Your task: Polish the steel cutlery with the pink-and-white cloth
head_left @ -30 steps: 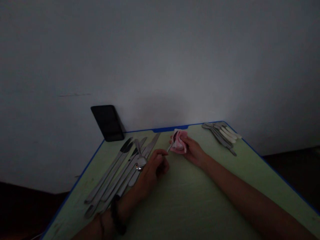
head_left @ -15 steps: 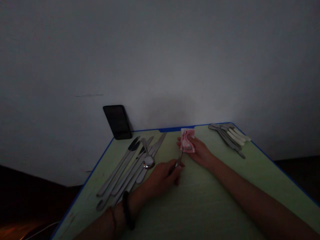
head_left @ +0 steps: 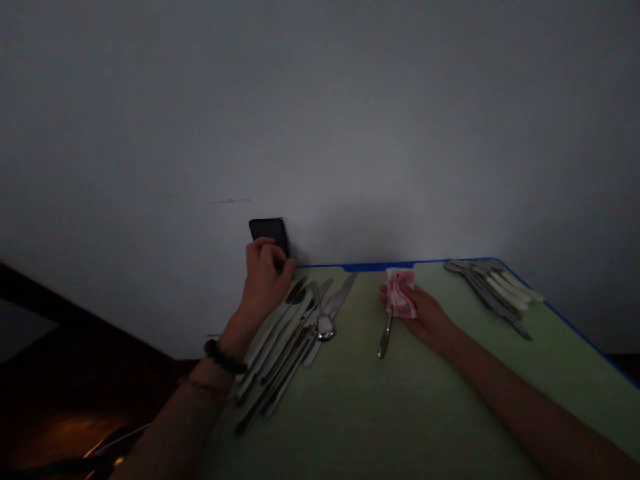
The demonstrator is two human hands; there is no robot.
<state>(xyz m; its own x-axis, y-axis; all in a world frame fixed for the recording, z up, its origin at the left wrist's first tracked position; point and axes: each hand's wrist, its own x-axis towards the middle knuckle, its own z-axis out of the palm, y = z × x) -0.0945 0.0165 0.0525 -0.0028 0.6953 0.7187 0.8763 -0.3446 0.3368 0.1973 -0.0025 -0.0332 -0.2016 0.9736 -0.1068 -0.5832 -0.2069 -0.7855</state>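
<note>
My left hand (head_left: 267, 280) is raised in front of the leaning black phone (head_left: 265, 228). Its fingers are bent and the thumb stands apart, with nothing visible in them; whether a fingertip touches the screen I cannot tell. My right hand (head_left: 425, 317) is closed on a folded pink-and-white cloth (head_left: 403, 303). From the cloth's lower edge sticks the metal handle of a utensil (head_left: 385, 339), its other end hidden in the cloth. Below my left hand lie several metal knives and spoons (head_left: 290, 343), with a shiny spoon (head_left: 326, 328) across them.
At the far right of the green table (head_left: 400, 413) lies a pile of cutlery (head_left: 485, 293), some with white handles (head_left: 507, 290). A blue edge (head_left: 375, 267) borders the table, and a grey wall (head_left: 350, 133) rises behind it.
My left hand has let go of the utensil handle and moved up and left to the phone. My right hand still holds the cloth around the utensil. The view has shifted left.
</note>
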